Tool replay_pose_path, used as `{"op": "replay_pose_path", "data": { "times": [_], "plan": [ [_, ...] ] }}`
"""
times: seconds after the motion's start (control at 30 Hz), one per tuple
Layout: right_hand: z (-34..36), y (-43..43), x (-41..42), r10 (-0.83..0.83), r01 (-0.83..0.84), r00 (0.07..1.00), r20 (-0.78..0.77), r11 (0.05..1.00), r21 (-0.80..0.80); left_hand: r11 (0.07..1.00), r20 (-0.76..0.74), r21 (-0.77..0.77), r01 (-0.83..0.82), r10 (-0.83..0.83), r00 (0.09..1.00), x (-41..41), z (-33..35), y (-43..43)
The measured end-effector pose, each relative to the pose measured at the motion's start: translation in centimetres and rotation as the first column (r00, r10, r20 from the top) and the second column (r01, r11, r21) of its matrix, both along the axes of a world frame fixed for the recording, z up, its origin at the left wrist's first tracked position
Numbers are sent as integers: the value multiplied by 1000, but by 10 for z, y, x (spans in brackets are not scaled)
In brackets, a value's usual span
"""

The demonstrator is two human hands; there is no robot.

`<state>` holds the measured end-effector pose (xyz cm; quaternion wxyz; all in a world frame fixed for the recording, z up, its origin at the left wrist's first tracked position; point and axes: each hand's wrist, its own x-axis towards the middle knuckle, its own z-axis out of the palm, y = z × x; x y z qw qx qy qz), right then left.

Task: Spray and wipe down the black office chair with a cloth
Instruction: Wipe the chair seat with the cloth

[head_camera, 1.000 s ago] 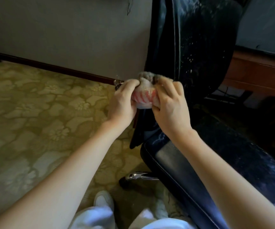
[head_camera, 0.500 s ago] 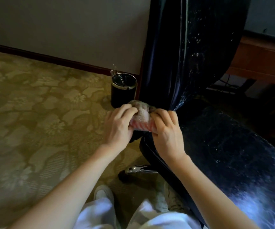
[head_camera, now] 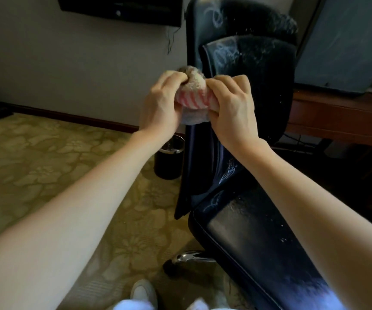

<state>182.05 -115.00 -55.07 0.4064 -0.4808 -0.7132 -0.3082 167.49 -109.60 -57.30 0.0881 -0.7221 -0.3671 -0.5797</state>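
Holds bunched, pink-striped cloth [head_camera: 194,101] in both hands, raised in front of the edge of the black chair [head_camera: 263,90] backrest. Grips one end with left hand [head_camera: 160,101], fingers curled over the top. Grips other end with right hand [head_camera: 229,104], likewise curled. Contact between cloth and backrest: cannot tell. Shows white droplets and streaks on backrest and seat [head_camera: 258,242]. Places black bin [head_camera: 169,162] on patterned carpet [head_camera: 46,175], just beside chair; wooden worktop [head_camera: 337,117] behind chair.
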Motion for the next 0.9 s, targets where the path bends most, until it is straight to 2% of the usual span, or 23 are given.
{"op": "replay_pose_path", "data": {
  "times": [0.23,0.37,0.47,0.57,0.73,0.83,0.9],
  "plan": [
    [-85,-1,-2,85,-80,996,24,984,-160,981,-9,-190,40,-42,999,-4,-92,-2],
    [-166,-8,4,74,-53,996,53,944,-326,922,-29,-376,92,-111,993,-6,-164,-14],
    [-224,-14,7,27,10,997,78,900,-437,879,-45,-464,111,-148,988,-5,-218,-18],
    [-262,-17,2,32,-6,999,43,860,-510,839,-68,-535,99,-160,985,-5,-261,-21],
    [-274,-21,2,-29,8,999,-27,813,-583,827,-79,-553,101,-172,982,-7,-279,-22],
    [-249,-24,0,-41,-6,996,-76,847,-532,863,-24,-493,107,-136,990,-4,-254,-27],
    [-217,-25,-2,-40,-13,993,-112,899,-438,903,30,-417,107,-104,994,2,-221,-27]
  ]
}}
